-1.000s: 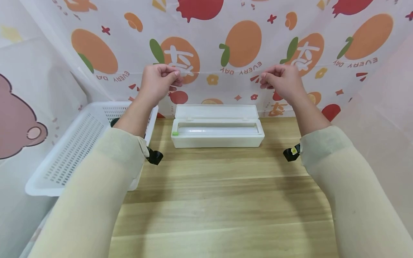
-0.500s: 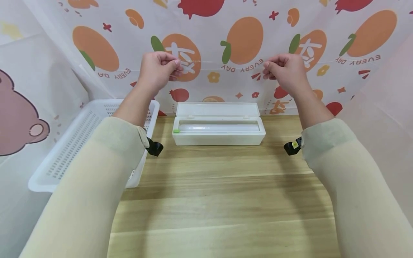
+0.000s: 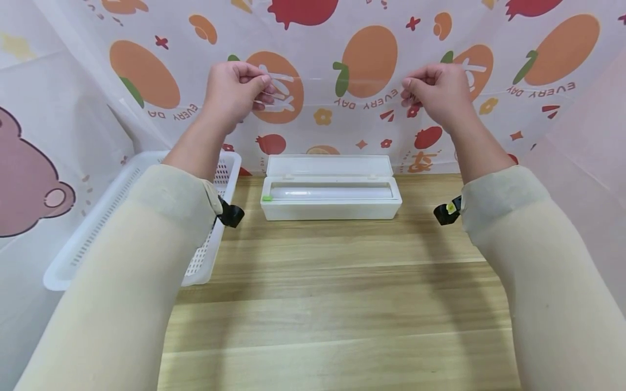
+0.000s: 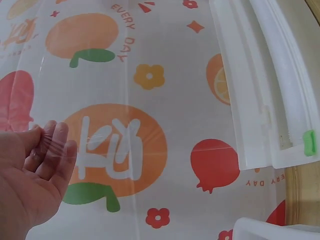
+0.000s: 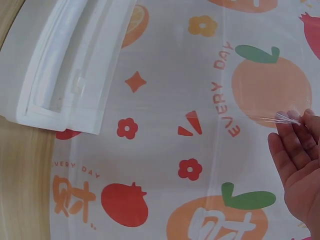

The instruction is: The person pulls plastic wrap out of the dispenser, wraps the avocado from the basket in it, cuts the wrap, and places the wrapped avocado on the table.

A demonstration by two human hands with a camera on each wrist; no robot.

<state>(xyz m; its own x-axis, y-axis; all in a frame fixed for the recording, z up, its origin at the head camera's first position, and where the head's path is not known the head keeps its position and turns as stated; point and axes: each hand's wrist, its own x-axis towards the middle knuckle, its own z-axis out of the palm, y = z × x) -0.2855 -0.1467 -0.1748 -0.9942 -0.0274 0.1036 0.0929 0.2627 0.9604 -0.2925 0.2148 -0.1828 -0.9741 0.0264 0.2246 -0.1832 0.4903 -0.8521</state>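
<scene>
Pink bear print (image 3: 29, 174) on the pale side sheet, far L. Next to it a white plastic basket (image 3: 55, 278) w/ slotted base & holed sides, on the L side of the table, partly hidden by the L sleeve (image 3: 122, 271) (cream, greyish cuff). Black wrist device (image 3: 231, 214) pokes out at that cuff.

L hand (image 3: 237, 92): raised in front of the fruit-print sheet (image 3: 171, 16), thumb & fingertips together, pinching a corner of clear film (image 5: 282, 119); gathered creases show at the fingertips in the L wrist view. Film is see-thru, stretched btwn both hands, its side edges running twd the box.

Ctr: white box (image 3: 332, 212), long & narrow, on the wood-grain table (image 3: 342, 304) near the back sheet. Lid (image 3: 330, 165) open, tipped back; white roll (image 3: 332, 193) lies lengthwise inside; green tab (image 3: 267, 199) at the box's L front corner.

R hand (image 3: 437, 92): raised approx level w/ the L, well apart from it, thumb & fingertips together on the film's other corner, creases bunched there too. Then another black device (image 3: 446, 212) by the R cuff, & the R sleeve (image 3: 543, 260), same cream.
</scene>
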